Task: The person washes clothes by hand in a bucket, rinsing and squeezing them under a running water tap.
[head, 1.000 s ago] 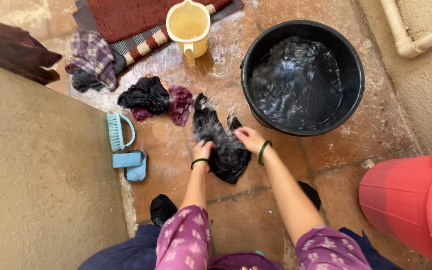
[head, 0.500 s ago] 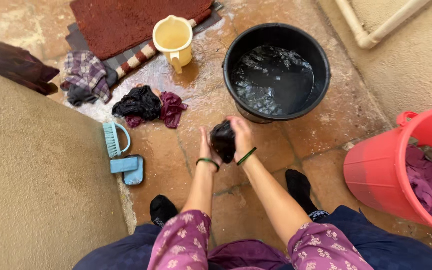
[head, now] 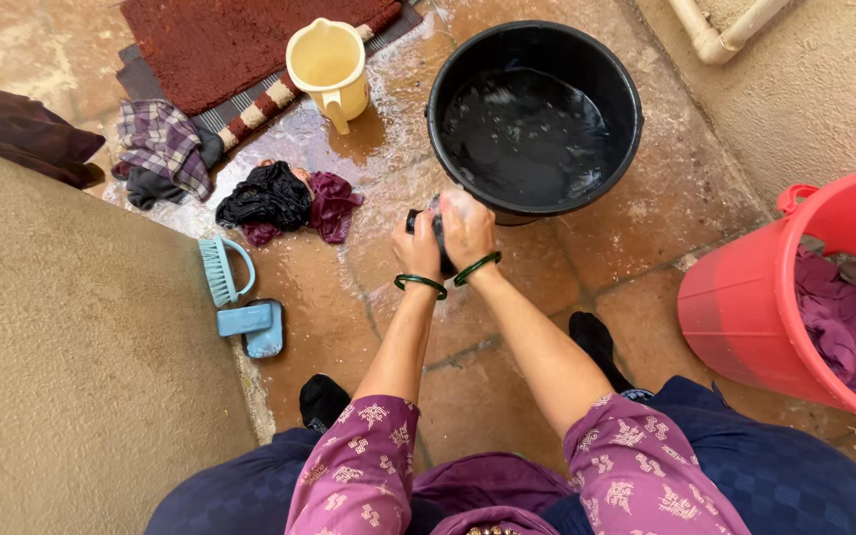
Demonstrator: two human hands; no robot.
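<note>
Since the earlier frames, the dark garment (head: 435, 230) has gone from lying spread on the wet tiles to being bunched into a tight wad, and both hands have lifted it toward the near rim of the black tub (head: 535, 111).

Grip state: the left hand (head: 416, 250) and the right hand (head: 467, 228) are both closed around the wad, pressed together, with only a small dark part of the cloth showing between them. The wad sits just beside the tub's near edge, above the tiled floor (head: 646, 208), not over the water.

Hazards, as judged from this position:
- Wrung water would fall on the tiles, which already look wet and soapy; the person's dark-socked feet stand close by, so footing may slip.
- A loosened grip would drop the wad onto the floor and soil it again.
- The yellow jug (head: 330, 67) stands near the tub; an elbow swing could tip it.
- The red bucket (head: 745, 317), holding purple cloth, stands to the right, well apart from the hands, so a long carry would drip.
</note>
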